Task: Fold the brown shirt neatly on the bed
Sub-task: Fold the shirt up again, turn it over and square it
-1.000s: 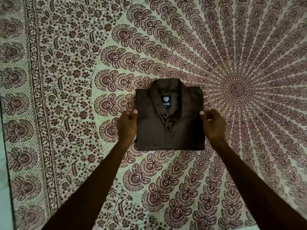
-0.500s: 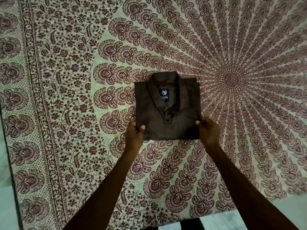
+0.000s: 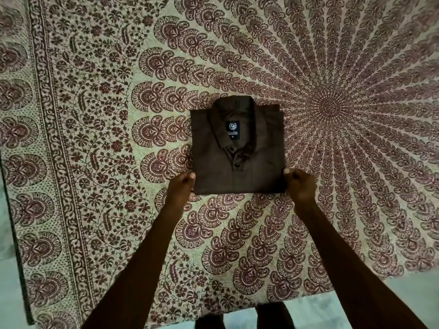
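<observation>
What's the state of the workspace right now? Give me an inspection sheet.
Surface: patterned sheet, lying flat.
Job's things: shirt folded into a rectangle on the sheet, collar at the far end, label showing.
Clutter: nothing seen.
Grippers: left hand pinches the shirt's near-left corner; right hand pinches its near-right corner.
Cables: nothing seen.
Surroundings: pale floor past the sheet's edges.

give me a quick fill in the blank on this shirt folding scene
1. The folded brown shirt lies with its buttons facing ___.
2. Its dark collar label reads size ___.
3. The left hand and right hand grip its ___ corners nearest the person.
Missing: up; XL; two.
</observation>
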